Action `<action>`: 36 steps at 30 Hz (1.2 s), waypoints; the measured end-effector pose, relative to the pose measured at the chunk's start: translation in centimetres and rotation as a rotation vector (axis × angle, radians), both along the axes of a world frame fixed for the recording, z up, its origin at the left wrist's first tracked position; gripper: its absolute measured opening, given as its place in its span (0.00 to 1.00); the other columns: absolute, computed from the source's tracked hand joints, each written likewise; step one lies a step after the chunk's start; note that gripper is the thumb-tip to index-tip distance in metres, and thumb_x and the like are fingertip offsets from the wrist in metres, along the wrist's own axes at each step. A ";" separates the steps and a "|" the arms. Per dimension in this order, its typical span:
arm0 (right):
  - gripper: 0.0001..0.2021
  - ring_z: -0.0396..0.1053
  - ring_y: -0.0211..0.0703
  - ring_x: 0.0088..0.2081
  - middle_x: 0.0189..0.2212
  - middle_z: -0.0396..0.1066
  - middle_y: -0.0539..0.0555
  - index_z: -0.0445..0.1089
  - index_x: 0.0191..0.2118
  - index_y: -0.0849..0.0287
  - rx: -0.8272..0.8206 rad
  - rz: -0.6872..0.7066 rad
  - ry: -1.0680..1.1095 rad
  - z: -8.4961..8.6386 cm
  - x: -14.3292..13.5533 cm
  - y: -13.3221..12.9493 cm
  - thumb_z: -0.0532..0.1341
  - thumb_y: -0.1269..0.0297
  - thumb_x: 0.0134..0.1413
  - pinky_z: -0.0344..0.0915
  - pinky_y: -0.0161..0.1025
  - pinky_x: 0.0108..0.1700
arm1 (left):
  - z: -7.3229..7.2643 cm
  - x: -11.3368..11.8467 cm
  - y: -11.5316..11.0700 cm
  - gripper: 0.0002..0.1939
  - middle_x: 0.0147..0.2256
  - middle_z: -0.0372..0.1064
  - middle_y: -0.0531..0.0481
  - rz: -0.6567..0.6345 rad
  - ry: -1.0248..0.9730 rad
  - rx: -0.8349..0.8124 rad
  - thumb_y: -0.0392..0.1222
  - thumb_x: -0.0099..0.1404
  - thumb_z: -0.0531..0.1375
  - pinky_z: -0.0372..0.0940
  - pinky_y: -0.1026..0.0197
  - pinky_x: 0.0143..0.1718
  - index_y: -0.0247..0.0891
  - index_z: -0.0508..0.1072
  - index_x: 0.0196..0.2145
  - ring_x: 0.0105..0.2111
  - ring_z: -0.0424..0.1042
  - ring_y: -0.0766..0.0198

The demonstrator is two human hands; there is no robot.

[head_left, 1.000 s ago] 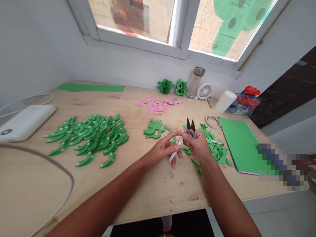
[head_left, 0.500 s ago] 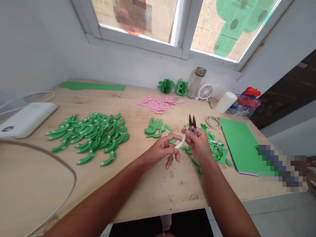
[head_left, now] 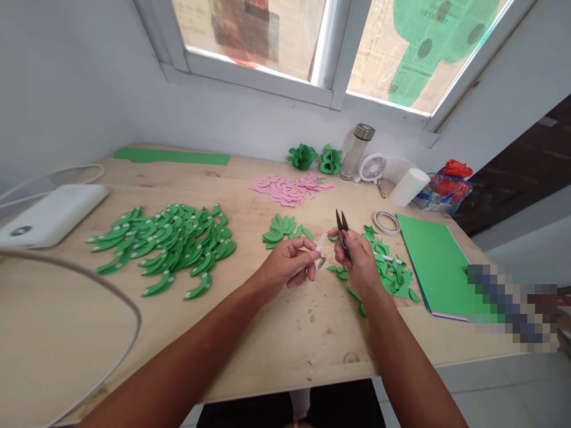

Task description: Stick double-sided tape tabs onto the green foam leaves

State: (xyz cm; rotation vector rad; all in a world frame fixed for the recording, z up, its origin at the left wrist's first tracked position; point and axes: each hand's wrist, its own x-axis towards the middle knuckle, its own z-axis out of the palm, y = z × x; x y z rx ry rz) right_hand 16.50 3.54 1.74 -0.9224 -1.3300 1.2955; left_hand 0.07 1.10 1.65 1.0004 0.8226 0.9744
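Note:
Between thumb and fingers, my left hand point(head_left: 292, 264) pinches a strip of white tape point(head_left: 322, 241), whose short end sticks up while a curled part shows by the fingers. Dark-bladed scissors point(head_left: 342, 221) are in my right hand point(head_left: 357, 255), blades pointing up and slightly parted, just right of the tape. Green cut pieces point(head_left: 282, 229) lie behind my left hand. Green scraps point(head_left: 392, 273) and a white pen are spread to the right of my right hand. A large pile of green curved pieces with white tape bits point(head_left: 173, 238) lies at the left.
Pink cutouts point(head_left: 288, 189) lie mid-table. Behind them stand two green paper balls point(head_left: 302, 157), a bottle point(head_left: 357, 151) and a small fan point(head_left: 372, 167). A tape roll point(head_left: 387, 222) and green sheets point(head_left: 432, 261) are at the right. A white device point(head_left: 53, 214) and a cable are at the left.
My right hand has drawn off the tape, and the scissors have tilted left. The tape's free end now points up from my left hand, whose fingers have curled in.

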 end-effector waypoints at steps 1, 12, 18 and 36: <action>0.20 0.45 0.32 0.18 0.16 0.53 0.44 0.72 0.34 0.60 0.015 0.000 -0.030 0.0 0.1 0.0 0.54 0.47 0.57 0.40 0.34 0.21 | 0.0 -0.1 0.0 0.11 0.16 0.68 0.56 0.007 0.008 0.000 0.45 0.57 0.62 0.42 0.71 0.12 0.37 0.65 0.29 0.09 0.48 0.78; 0.20 0.47 0.32 0.21 0.17 0.51 0.45 0.74 0.33 0.63 0.154 0.045 -0.406 1.1 1.7 0.1 0.57 0.48 0.55 0.45 0.34 0.24 | 1.1 -0.5 -0.3 0.11 0.14 0.64 0.57 0.028 0.102 -0.008 0.45 0.58 0.61 0.42 0.71 0.12 0.37 0.64 0.28 0.09 0.47 0.78; 0.18 0.51 0.33 0.23 0.20 0.57 0.47 0.75 0.35 0.63 0.211 0.080 -0.544 1.7 2.0 -0.1 0.57 0.51 0.57 0.47 0.34 0.25 | 1.3 -0.3 -0.4 0.11 0.13 0.63 0.58 0.052 0.122 -0.028 0.46 0.58 0.61 0.40 0.72 0.12 0.37 0.64 0.27 0.10 0.47 0.77; 0.17 0.42 0.31 0.19 0.16 0.47 0.42 0.73 0.33 0.61 0.099 0.018 -0.164 1.0 0.9 -0.2 0.62 0.50 0.51 0.41 0.34 0.22 | 0.4 0.4 -0.6 0.08 0.21 0.70 0.54 0.090 0.027 0.077 0.43 0.60 0.60 0.52 0.69 0.16 0.36 0.66 0.31 0.11 0.58 0.75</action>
